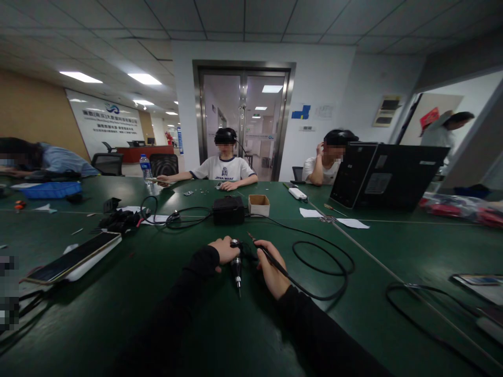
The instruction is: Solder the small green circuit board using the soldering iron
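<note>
Both my arms, in black sleeves, reach onto the green table (165, 293). My left hand (225, 250) is closed around a dark electric screwdriver (236, 268) whose metal tip points back toward me. My right hand (272, 269) is closed in a pen grip on a thin dark corded tool (262, 250), its tip pointing away to the far left. The tool's black cable (326, 262) loops on the table to the right. A black power box (228, 210) sits just beyond my hands.
A small cardboard box (259, 205) stands beside the power box. A flat device (74, 257) lies at left, an open laptop (387, 175) at far right. Two people sit across the table; another person leans over at far left. More cables lie at the right.
</note>
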The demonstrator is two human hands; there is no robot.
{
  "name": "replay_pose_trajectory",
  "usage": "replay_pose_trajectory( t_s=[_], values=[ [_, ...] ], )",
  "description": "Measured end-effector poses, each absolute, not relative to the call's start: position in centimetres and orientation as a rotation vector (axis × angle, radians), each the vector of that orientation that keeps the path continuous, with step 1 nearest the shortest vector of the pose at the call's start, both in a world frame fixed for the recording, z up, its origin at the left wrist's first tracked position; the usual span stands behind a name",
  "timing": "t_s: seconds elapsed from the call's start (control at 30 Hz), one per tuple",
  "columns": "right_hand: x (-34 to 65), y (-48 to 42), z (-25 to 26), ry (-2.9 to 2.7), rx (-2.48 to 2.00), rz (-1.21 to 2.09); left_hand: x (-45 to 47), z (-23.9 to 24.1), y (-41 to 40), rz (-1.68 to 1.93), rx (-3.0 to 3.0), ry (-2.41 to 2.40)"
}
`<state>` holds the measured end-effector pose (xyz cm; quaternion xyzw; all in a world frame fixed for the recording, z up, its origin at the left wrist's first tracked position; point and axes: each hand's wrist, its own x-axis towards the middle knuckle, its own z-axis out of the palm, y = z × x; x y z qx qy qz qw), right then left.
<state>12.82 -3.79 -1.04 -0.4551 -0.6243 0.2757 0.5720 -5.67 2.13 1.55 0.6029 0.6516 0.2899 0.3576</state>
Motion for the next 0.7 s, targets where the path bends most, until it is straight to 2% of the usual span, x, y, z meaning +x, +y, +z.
replay_pose_trajectory(
  t_s=[0.27, 0.47, 0.6, 0.7],
  values=[
    [13.0, -3.7, -1.3, -1.519, -1.018, 0.476, -2.5, 1.9, 0.1, 0.812, 1.832, 1.804],
    [12.8, -3.9, -1.2, -1.457, -0.997, 0.603, -4.6, 3.8, -1.8, 0.531, 1.95, 1.828],
    [12.7, -4.1, -0.8, -1.425, -1.101, 0.679, -8.6, 4.3, -3.9, 0.25, 2.039, 1.846],
    [12.7, -4.3, -0.7, -1.41, -1.121, 0.713, -12.6, 4.5, -5.7, 0.173, 2.022, 1.856]
  ],
)
